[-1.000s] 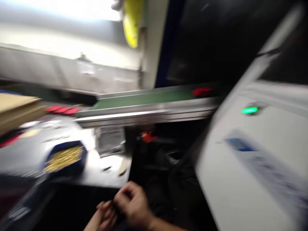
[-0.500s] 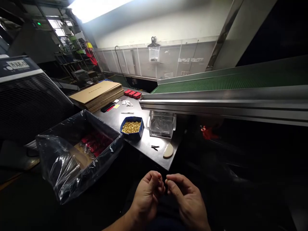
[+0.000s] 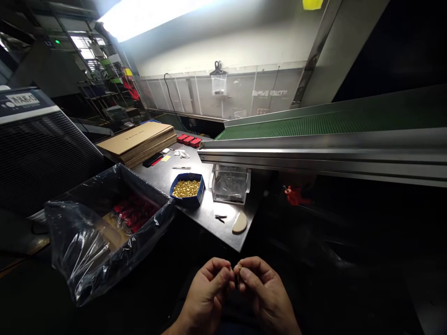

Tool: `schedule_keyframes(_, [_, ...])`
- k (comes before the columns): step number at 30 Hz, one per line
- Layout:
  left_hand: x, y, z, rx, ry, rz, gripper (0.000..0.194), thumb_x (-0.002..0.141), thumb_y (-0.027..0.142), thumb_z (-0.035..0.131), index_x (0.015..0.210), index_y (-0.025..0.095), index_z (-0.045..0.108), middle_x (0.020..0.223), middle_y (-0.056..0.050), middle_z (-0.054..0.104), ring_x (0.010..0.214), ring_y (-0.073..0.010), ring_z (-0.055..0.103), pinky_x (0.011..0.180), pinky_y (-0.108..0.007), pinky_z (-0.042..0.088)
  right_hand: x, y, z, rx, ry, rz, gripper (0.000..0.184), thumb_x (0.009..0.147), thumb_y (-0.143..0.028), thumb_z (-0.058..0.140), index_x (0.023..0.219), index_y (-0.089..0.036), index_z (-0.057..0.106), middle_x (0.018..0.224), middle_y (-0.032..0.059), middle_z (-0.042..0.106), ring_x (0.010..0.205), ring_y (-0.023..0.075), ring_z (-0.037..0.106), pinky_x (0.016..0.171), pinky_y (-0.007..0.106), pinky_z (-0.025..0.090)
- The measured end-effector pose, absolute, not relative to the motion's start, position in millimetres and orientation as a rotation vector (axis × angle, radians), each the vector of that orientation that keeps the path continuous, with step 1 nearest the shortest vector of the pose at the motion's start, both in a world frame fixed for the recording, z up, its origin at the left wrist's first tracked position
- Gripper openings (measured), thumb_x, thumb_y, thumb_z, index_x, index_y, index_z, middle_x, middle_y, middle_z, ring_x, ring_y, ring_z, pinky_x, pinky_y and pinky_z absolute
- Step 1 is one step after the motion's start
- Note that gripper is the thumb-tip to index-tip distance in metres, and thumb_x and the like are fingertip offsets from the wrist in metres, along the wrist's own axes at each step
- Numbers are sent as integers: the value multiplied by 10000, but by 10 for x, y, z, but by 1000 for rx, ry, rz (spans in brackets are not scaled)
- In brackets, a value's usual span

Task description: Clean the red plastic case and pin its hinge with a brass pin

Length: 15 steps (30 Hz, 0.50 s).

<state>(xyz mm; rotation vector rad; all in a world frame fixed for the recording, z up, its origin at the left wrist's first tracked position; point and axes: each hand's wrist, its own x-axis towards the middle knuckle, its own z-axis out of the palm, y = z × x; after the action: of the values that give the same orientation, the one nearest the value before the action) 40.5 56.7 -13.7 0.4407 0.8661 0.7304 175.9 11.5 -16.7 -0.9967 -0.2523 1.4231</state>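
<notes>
Hands nearly meet just off the tabletop [image 3: 202,215], the right hand [image 3: 270,293] pinching a tiny gold piece [image 3: 240,267] between thumb and forefinger. The left hand [image 3: 204,291] faces it, thumb and forefinger drawn together; whether anything sits in that grip cannot be told. Beyond them, gold pieces [image 3: 186,188] fill a blue tub [image 3: 188,202] beside a clear bin [image 3: 228,202], with a dark tool [image 3: 220,217] and a tan pad [image 3: 240,224] nearer the corner. Red packs [image 3: 134,214] lie in a plastic-lined crate [image 3: 165,210] to the left.

Work this small likely favors a light pinch near the fingertips, leaving the piece's face exposed to the lamp [image 3: 157,16]. Wrists close together would steady both grips, while a hard squeeze could flick the piece into the dark below, where it might be hard to find.
</notes>
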Motion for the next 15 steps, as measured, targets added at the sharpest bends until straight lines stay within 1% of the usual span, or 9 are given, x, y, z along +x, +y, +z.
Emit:
schedule_keyframes(4, [386, 609, -61, 710, 899, 771, 456, 636, 414, 966, 872, 130, 697, 804, -69, 737, 690, -144, 691, 673, -216, 564, 1788, 119, -139, -1067, -322, 1371, 427, 630, -468, 941, 857, -164, 745, 790, 68, 739, 622, 106, 615, 657, 244, 554])
schedule_keyframes(6, [382, 615, -25, 842, 919, 825, 425, 688, 411, 935, 930, 145, 710, 843, -72, 750, 720, -154, 705, 691, -214, 574, 1798, 113, -135, -1136, -371, 1321, 443, 635, -500, 928, 866, -165, 755, 762, 59, 720, 615, 105, 595, 630, 234, 527])
schedule_keyframes(8, [374, 605, -11, 929, 936, 849, 378, 727, 413, 906, 930, 155, 720, 861, -82, 758, 754, -175, 717, 716, -228, 587, 1799, 104, -138, -1182, -432, 1301, 446, 655, -528, 908, 870, -166, 760, 725, 47, 691, 611, 104, 573, 598, 220, 488])
schedule_keyframes(11, [359, 579, -26, 1050, 965, 866, 295, 756, 412, 876, 826, 157, 747, 824, -93, 748, 757, -196, 715, 708, -239, 590, 1775, 88, -145, -1160, -498, 1331, 410, 708, -536, 872, 872, -178, 760, 716, 38, 663, 627, 101, 547, 603, 216, 461])
schedule_keyframes(15, [356, 568, -33, 1264, 924, 1054, 176, 751, 323, 880, 728, 187, 773, 783, -63, 663, 732, -161, 653, 667, -208, 556, 1714, 65, -139, -1078, -531, 1370, 370, 741, -526, 851, 862, -187, 769, 718, 29, 627, 645, 96, 529, 614, 213, 444])
